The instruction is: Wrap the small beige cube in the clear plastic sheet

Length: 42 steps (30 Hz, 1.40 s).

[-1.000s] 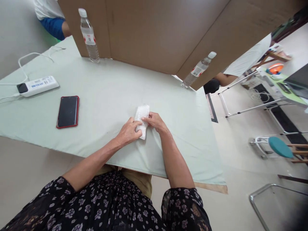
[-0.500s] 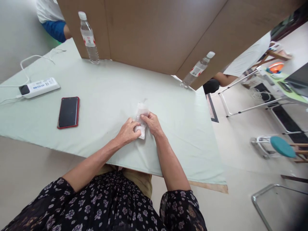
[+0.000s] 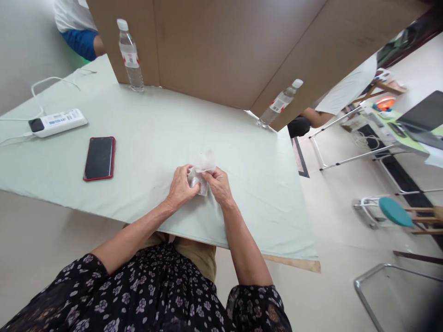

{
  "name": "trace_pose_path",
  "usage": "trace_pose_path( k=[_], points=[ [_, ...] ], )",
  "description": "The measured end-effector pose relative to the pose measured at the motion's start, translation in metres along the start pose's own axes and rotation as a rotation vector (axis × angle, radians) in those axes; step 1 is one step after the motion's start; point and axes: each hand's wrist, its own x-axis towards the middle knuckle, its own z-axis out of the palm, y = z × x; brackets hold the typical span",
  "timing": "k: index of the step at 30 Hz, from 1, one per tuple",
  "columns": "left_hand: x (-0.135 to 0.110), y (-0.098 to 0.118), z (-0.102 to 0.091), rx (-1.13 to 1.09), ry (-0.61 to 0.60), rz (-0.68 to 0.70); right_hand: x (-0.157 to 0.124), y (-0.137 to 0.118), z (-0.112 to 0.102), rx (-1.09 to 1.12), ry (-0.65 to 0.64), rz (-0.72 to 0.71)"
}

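Note:
Between my hands, low over the green cloth, is a small translucent plastic bag [image 3: 199,184] with something whitish inside that I cannot make out. My left hand [image 3: 180,188] curls round its left side, thumb at the lower part and fingers at the upper. With thumb and fingertips, my right hand [image 3: 219,186] pinches the bag's right side, just below a thin loose flap [image 3: 205,159] that sticks up away from me. Part of the bag is hidden behind the fingers.
A red-cased phone [image 3: 99,158] and a white power strip [image 3: 58,123] with cables lie left on the cloth-covered table [image 3: 148,124]. Two water bottles, one left [image 3: 131,64] and one right [image 3: 280,103], stand before a cardboard screen [image 3: 214,50]. Other people sit beyond it.
My left fingers have moved up and spread wider around the bag. The flap stands more opened out above my right hand, which still pinches the bag. The view has shifted slightly.

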Motion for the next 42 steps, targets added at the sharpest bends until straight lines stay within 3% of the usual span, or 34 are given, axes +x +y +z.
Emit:
trace_pose_path(
  k=[4,8,16,19,24,29,31,37,42],
  points=[
    [0.008,-0.004,-0.004,-0.024,-0.11,0.054,-0.011,0.0,-0.002,-0.102,0.0,-0.147],
    [0.011,-0.007,-0.01,-0.119,-0.227,0.024,-0.026,0.008,-0.005,-0.169,-0.005,-0.274],
    [0.008,-0.005,-0.013,-0.192,-0.269,0.023,-0.049,0.029,-0.016,-0.453,-0.123,-0.464],
    [0.008,-0.007,-0.013,-0.227,-0.283,0.023,-0.049,0.033,-0.013,-0.544,-0.099,-0.521],
    [0.017,-0.01,-0.022,-0.279,-0.334,-0.027,-0.032,0.028,-0.013,-0.465,-0.05,-0.391],
    [0.038,0.0,-0.034,-0.301,-0.499,-0.034,0.001,0.016,-0.022,-0.113,-0.114,-0.023],
    [0.046,0.004,-0.033,-0.302,-0.546,-0.087,0.01,0.014,-0.023,-0.04,-0.121,0.056],
    [0.056,0.001,-0.022,-0.47,-0.592,-0.16,0.012,0.02,-0.02,-0.028,-0.031,0.06],
    [0.052,-0.004,-0.02,-0.557,-0.568,-0.201,0.0,0.022,-0.034,-0.234,0.151,-0.089]
  ],
)
